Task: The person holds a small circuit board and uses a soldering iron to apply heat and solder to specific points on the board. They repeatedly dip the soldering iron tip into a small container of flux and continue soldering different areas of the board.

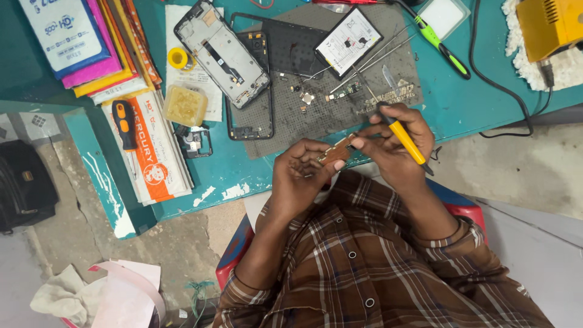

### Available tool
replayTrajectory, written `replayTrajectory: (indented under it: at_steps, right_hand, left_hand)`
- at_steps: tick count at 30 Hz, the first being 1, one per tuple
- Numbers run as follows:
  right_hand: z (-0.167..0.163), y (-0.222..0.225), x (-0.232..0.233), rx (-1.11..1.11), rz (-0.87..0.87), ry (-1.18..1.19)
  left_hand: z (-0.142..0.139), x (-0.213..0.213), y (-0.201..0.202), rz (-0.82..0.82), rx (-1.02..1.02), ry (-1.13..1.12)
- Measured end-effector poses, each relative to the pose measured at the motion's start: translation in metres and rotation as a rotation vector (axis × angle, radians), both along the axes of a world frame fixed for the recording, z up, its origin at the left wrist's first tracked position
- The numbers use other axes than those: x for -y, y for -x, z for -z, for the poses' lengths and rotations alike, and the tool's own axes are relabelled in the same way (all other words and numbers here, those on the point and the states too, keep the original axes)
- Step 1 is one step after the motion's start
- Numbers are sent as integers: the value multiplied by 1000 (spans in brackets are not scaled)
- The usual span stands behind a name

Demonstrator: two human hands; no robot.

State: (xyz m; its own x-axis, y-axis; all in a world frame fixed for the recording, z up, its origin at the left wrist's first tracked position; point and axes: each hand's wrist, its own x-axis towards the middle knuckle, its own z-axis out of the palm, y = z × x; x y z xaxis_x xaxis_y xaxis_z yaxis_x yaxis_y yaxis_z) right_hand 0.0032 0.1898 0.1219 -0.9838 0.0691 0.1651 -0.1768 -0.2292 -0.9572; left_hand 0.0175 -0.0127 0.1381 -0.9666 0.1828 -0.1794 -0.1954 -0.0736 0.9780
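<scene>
While left hand (299,173) fingers pinch a circuit board (337,150), right hand (396,141) fingers grip a screwdriver (403,138) beside scattered parts (306,97).

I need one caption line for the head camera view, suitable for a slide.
Left hand holds a small circuit board; right hand grips a yellow-handled tool above a teal workbench.

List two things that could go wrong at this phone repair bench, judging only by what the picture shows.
1. The left hand holds the small circuit board in the air past the table edge; if it slips it may fall to the floor.
2. The right hand also grips a yellow tool, so a stray move could scratch the board or knock the tiny loose parts off the grey mat.
</scene>
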Motion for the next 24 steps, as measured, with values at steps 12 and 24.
replayTrajectory:
  at_steps: [12, 24]
  right_hand:
    - [8, -5, -2, 55, 33, 22]
    - [1, -9, -1, 46, -12, 267]
  left_hand:
    - [-3, 6, 3, -124, 15, -47]
    - [-38, 8, 2, -165, -714, 496]
